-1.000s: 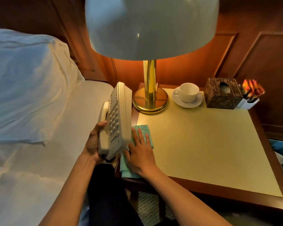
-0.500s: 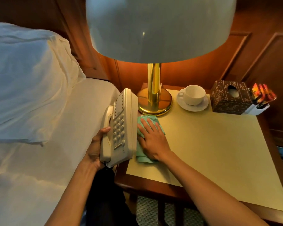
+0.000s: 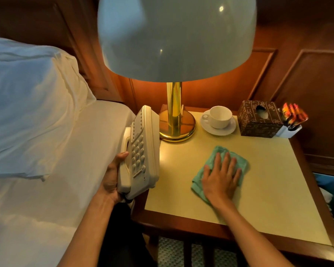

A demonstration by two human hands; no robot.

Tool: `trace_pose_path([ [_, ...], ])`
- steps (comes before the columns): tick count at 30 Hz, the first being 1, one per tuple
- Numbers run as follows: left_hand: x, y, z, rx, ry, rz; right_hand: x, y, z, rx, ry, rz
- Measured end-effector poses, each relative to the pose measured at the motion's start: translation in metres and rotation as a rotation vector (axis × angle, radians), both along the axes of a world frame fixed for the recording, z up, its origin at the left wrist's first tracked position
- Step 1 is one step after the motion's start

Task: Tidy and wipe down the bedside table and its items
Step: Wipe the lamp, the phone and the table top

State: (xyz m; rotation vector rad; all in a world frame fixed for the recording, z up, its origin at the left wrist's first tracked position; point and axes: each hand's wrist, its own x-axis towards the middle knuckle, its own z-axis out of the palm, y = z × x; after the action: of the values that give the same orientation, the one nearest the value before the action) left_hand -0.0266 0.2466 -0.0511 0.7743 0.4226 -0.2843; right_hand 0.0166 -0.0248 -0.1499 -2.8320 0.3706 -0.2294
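My left hand [image 3: 112, 180] grips a cream desk telephone [image 3: 141, 153] and holds it tilted on its side, lifted off the left edge of the bedside table [image 3: 278, 189]. My right hand [image 3: 220, 176] lies flat, fingers spread, pressing a folded green cloth [image 3: 239, 160] onto the yellow tabletop near its middle. The cloth's centre is hidden under my palm.
A brass lamp [image 3: 175, 124] with a big white shade stands at the table's back left. Beside it are a white cup on a saucer [image 3: 219, 119], a dark patterned tissue box [image 3: 258, 118] and a holder of sachets [image 3: 292, 120]. The bed [image 3: 46, 151] is to the left.
My right hand has slid the green cloth from beside the phone at the table's left edge rightward to the middle. The phone stays lifted in my left hand.
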Motion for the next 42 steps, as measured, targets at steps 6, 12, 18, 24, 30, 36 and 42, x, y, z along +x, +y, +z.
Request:
trace_pose_path([
  [6, 0.004, 0.005, -0.001, -0.027, -0.014, 0.054, -0.018, 0.121, 0.0, 0.071, 0.036, 0.455],
  [12, -0.008, 0.012, -0.004, -0.012, 0.001, 0.056, 0.042, 0.142, 0.013, 0.065, 0.12, 0.732],
  [18, -0.021, 0.006, -0.001, -0.007, 0.015, 0.1, 0.046, 0.139, 0.013, -0.006, 0.142, 0.755],
  [24, -0.028, 0.001, 0.005, -0.018, -0.002, 0.04, 0.035, 0.074, 0.006, -0.028, 0.088, 0.74],
  [30, -0.026, -0.001, 0.008, -0.088, 0.028, -0.004, 0.021, 0.01, 0.001, 0.006, 0.026, 0.056],
  [36, -0.019, 0.005, 0.001, -0.122, -0.003, -0.021, -0.007, 0.097, 0.005, 0.026, 0.079, 0.333],
  [42, -0.031, 0.008, 0.003, -0.001, -0.021, 0.089, -0.014, 0.11, 0.01, -0.095, 0.133, 0.967],
])
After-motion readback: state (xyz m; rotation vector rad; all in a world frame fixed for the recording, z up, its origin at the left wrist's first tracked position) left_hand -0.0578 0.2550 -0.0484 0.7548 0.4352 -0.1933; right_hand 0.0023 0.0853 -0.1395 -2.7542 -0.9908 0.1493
